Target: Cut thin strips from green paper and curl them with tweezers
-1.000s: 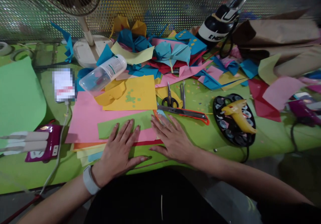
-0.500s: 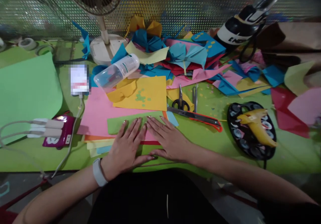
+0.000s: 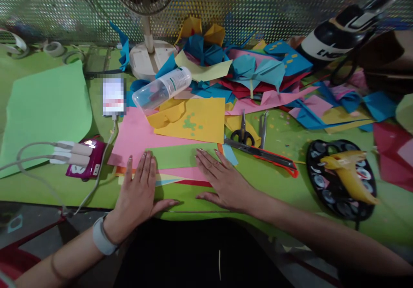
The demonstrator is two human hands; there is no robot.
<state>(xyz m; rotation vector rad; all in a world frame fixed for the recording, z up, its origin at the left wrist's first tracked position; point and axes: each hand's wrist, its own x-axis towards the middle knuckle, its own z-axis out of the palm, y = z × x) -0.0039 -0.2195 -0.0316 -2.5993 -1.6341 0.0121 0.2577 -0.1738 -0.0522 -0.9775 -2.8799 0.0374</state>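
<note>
My left hand (image 3: 138, 191) lies flat, fingers together, on the left end of a green paper strip (image 3: 180, 156) and the pink sheet (image 3: 135, 135) under it. My right hand (image 3: 222, 180) presses flat on the strip's right end, fingers spread. The strip tops a stack of coloured sheets at the near edge of the green-covered table (image 3: 284, 184). Neither hand grips anything. A grey band circles my left wrist.
Scissors (image 3: 243, 131), tweezers (image 3: 263, 123) and a red box cutter (image 3: 261, 152) lie right of the stack. A yellow glue gun (image 3: 350, 176) rests on a black palette. A clear bottle (image 3: 163, 88), yellow paper (image 3: 193, 120), a fan base (image 3: 148, 57), folded paper pieces and a charger (image 3: 85, 161) surround it.
My left hand has slid leftward along the green strip, away from my right hand. The right hand stays pressed near the strip's right end. The view has shifted slightly.
</note>
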